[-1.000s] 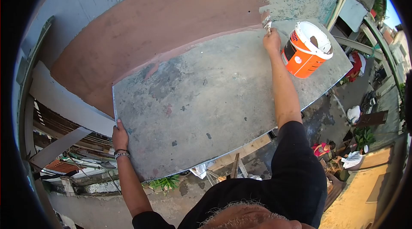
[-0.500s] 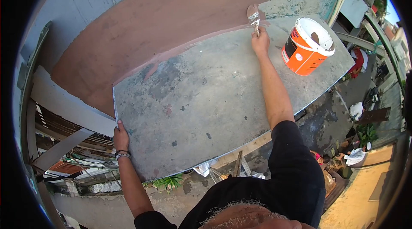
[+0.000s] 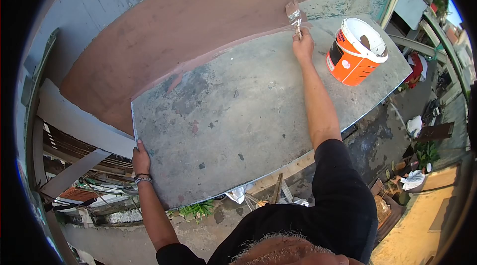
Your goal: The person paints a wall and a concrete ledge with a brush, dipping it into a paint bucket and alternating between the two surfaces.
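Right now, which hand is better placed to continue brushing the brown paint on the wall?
The right hand. It already holds the brush against the wall, near the paint bucket. The left hand grips the slab edge, far from the wet paint.

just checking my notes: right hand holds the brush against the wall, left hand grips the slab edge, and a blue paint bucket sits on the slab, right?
One detail is off: the paint bucket is orange with a white rim, not blue, as the head view shows. The rest holds: the right hand holds the brush against the wall, and the left hand grips the slab edge.
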A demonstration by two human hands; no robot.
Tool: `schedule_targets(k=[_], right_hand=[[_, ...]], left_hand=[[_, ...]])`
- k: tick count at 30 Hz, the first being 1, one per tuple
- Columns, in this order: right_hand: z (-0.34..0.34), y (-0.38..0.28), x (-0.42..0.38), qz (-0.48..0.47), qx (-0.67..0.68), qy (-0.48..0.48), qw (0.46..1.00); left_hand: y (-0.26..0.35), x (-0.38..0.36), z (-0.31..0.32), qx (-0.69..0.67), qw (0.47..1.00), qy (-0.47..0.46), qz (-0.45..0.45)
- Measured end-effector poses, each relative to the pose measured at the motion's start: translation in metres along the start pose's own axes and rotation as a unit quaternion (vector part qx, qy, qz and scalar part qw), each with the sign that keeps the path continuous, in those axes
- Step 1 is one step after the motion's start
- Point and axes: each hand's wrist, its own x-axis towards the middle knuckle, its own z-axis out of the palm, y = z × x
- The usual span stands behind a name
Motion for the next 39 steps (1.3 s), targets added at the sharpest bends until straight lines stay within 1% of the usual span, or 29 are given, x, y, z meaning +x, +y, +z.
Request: schedule_targets(k=[3,6,9,12,15,18,21,24,27,29,30,33,34,37,39], right_hand=[[0.012,0.006,-0.001,0.033,-0.054,0.014,0.998],[0.013,0.010,-0.001,0.020,-0.030,0.088,0.995],[0.007,0.012,0.005,0.026,0.011,0.107,0.994],[0.006,0.010,0.004,0.055,0.040,0.057,0.996],[0.012,0.002,-0.001,0.045,0.056,0.051,0.996],[0.022,-0.005,-0.010,0.018,0.027,-0.016,0.999],[0.019,-0.011,-0.022,-0.035,-0.012,-0.019,0.999],[0.001,-0.009,-0.026,-0.039,-0.018,0.002,0.999],[-0.002,0.010,-0.004,0.039,-0.002,0.110,0.993],[-0.007,0.029,0.023,0.105,-0.023,0.112,0.988],[-0.009,0.023,0.029,0.140,-0.034,0.111,0.983],[-0.002,-0.001,0.042,0.031,-0.095,0.004,0.995],[0.009,-0.011,0.039,0.051,-0.125,-0.036,0.990],[0.008,-0.025,0.003,-0.042,-0.096,-0.042,0.994],[-0.012,-0.021,0.006,-0.003,-0.083,-0.011,0.996]], left_hand=[[0.002,0.002,-0.001,-0.002,1.000,-0.002,0.000],[0.002,0.004,-0.001,0.000,1.000,-0.004,-0.005],[0.001,0.003,0.000,0.010,1.000,-0.008,-0.011],[0.001,0.003,0.001,0.012,1.000,-0.003,-0.009],[0.004,0.000,0.000,0.010,1.000,0.002,-0.008],[0.004,0.001,-0.001,0.016,1.000,0.001,-0.006],[0.002,0.002,-0.001,0.016,1.000,-0.003,0.000],[0.004,0.001,-0.001,0.016,1.000,-0.009,-0.002],[0.003,0.001,-0.001,0.021,1.000,-0.011,-0.007],[0.005,0.002,-0.002,0.021,1.000,-0.007,-0.005],[0.008,-0.001,-0.002,0.020,1.000,-0.005,-0.003],[0.006,0.000,-0.003,0.014,1.000,-0.004,-0.004],[0.005,0.000,-0.002,0.010,1.000,-0.006,-0.004],[0.001,0.003,-0.001,-0.002,1.000,-0.006,0.003],[0.002,0.003,0.000,0.000,1.000,-0.006,0.006]])
